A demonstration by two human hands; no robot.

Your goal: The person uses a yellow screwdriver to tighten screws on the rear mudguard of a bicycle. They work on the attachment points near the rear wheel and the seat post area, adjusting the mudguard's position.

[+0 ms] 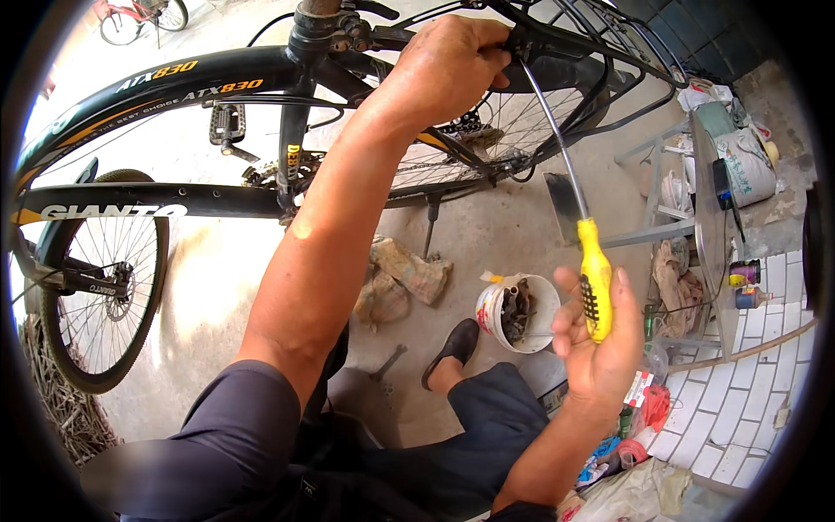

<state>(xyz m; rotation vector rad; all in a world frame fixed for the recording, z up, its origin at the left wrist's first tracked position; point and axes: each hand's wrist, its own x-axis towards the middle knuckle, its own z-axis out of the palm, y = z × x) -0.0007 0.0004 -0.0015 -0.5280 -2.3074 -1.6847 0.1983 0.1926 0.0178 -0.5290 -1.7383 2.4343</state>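
Observation:
A black bicycle (235, 193) spans the upper left of the view, its rear rack (548, 37) at the top right. My left hand (448, 70) reaches over the frame to the front of the rack. Its fingers are curled together there, and what they pinch is hidden. In my right hand (609, 352), the yellow handle of a long screwdriver (596, 283) lies between thumb and fingers, the grip loose. The metal shaft slants up and left, and its tip meets the rack's front end beside my left fingers.
A white bucket (490, 315) of dark metal parts stands by my foot (452, 352). Dirty rags (413, 271) and a wrench (389, 362) lie on the concrete. At right are a metal-framed stand (648, 235), sacks (746, 165) and a white brick surface (722, 409).

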